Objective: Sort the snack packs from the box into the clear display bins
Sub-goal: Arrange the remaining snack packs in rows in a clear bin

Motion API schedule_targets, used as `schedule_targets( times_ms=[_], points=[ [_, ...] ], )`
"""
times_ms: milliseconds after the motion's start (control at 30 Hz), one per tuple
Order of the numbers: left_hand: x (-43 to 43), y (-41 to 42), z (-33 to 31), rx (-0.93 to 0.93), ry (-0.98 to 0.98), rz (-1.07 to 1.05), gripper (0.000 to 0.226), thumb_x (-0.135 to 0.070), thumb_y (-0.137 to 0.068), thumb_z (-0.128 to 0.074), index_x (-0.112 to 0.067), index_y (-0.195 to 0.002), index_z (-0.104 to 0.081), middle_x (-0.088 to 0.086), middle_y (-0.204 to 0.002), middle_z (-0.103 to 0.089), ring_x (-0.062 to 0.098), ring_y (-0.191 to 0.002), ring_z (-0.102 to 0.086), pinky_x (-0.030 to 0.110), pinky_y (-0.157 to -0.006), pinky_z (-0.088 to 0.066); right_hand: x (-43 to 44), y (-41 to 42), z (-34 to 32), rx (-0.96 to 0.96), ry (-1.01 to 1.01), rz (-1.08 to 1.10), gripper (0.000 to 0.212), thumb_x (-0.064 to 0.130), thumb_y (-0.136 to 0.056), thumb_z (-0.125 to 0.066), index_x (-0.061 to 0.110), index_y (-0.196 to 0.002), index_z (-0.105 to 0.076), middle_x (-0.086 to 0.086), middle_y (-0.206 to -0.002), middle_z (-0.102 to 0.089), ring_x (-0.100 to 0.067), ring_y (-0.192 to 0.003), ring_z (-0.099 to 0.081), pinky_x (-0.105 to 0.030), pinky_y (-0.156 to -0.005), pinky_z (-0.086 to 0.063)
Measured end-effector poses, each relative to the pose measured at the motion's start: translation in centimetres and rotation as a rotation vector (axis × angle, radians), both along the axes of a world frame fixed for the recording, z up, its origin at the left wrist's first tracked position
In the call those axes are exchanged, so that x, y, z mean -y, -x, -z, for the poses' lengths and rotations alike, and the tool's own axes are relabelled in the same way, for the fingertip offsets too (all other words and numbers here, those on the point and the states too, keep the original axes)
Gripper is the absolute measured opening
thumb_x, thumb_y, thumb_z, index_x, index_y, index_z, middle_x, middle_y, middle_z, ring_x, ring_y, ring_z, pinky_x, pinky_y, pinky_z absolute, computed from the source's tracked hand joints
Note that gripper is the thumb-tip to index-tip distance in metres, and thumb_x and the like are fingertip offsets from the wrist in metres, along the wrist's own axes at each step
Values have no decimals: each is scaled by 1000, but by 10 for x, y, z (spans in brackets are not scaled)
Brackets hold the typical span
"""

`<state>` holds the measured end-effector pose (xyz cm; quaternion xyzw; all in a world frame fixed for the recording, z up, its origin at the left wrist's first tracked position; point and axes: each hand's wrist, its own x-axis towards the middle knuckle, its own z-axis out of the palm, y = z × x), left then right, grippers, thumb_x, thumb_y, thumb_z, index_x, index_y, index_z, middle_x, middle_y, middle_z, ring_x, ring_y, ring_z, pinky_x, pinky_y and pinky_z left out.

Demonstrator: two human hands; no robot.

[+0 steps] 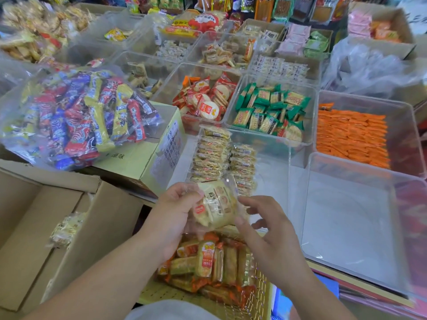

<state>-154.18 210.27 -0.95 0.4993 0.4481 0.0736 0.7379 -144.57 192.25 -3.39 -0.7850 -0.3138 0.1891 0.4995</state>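
Observation:
My left hand (175, 209) grips a few pale yellow cracker packs (216, 207) in clear wrap, held just above the near edge of a clear display bin (280, 162). Two neat rows of the same packs (225, 158) stand in that bin's left part. My right hand (270, 229) hovers beside the held packs with fingers spread, its fingertips at their right edge. The open cardboard box (69, 227) lies at the lower left with several of these packs (65, 228) inside.
A yellow basket (261, 292) of orange-wrapped snacks sits under my hands. An empty clear bin (351, 218) is to the right. Bins of red, green (270, 109) and orange packs (351, 137) fill the table behind. A bag of mixed snacks (78, 116) rests on a closed carton.

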Motion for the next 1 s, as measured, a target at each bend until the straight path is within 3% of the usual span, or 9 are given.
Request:
schedule_targets(
  times_ms=[100,167,333,433,500,567,700,800,1000],
  points=[
    [15,-12,-4,35,-14,98,16,-8,-92,-72,-18,-88,-60,18,-88,-74,35,-66,-73,37,-51,-59,0,2,-10,162,149,-79,62,68,-81,-62,40,-136,-54,27,-127,-53,-1,-120,-52,-21,-94,-47],
    [27,-20,-3,30,-84,205,23,-12,-90,-76,-24,-79,-60,11,-83,-73,26,-70,-74,37,-59,-60,-2,0,-10,249,251,-99,80,68,-76,-65,32,-145,-48,19,-135,-52,-3,-122,-48,-21,-101,-43],
    [38,-33,7,65,-123,406,22,-37,-88,-74,-21,-97,-61,-3,-96,-77,16,-90,-75,42,-81,-62,-6,-21,5,286,233,14,51,17,-90,-69,22,-139,-57,4,-127,-63,-18,-111,-61,-19,-86,-44],
    [23,-27,20,-35,-582,563,31,-65,-83,-63,-47,-108,-61,-26,-111,-70,-6,-104,-63,31,-90,-50,1,-49,11,327,256,6,44,3,-91,-64,22,-130,-66,2,-117,-69,-20,-102,-63,-21,-79,-42],
    [6,-20,34,-150,-1040,673,46,-64,-89,-60,-49,-132,-54,-26,-143,-50,2,-132,-45,41,-108,-40,8,-72,12,374,346,-65,43,3,-91,-62,23,-128,-68,3,-115,-70,-23,-102,-61,-28,-82,-46],
    [-7,-14,52,-325,-1253,841,62,-64,-96,-53,-42,-153,-40,-5,-168,-24,23,-153,-21,52,-123,-22,12,-94,10,422,551,-227,41,9,-93,-56,32,-124,-68,4,-111,-69,-23,-103,-60,-34,-83,-51],
    [-18,-4,83,-515,-1250,1118,74,-75,-97,-31,-49,-161,-6,-7,-169,25,30,-157,17,63,-123,0,0,-111,15,506,892,-531,44,14,-94,-45,39,-126,-63,5,-109,-64,-21,-104,-59,-36,-81,-52],
    [-20,0,94,-512,-1265,1127,77,-78,-95,-27,-52,-159,8,-10,-163,38,30,-156,22,63,-123,1,-16,-108,28,537,1046,-645,43,9,-94,-44,29,-128,-60,0,-107,-62,-24,-102,-59,-34,-73,-46],
    [-21,6,105,-522,-1316,1133,81,-78,-94,-30,-55,-154,21,-13,-155,51,30,-154,28,62,-123,3,-31,-111,47,337,1327,-787,28,14,-99,-40,12,-112,-65,-4,-101,-63,-23,-88,-60,-32,-72,-48]
  ],
)
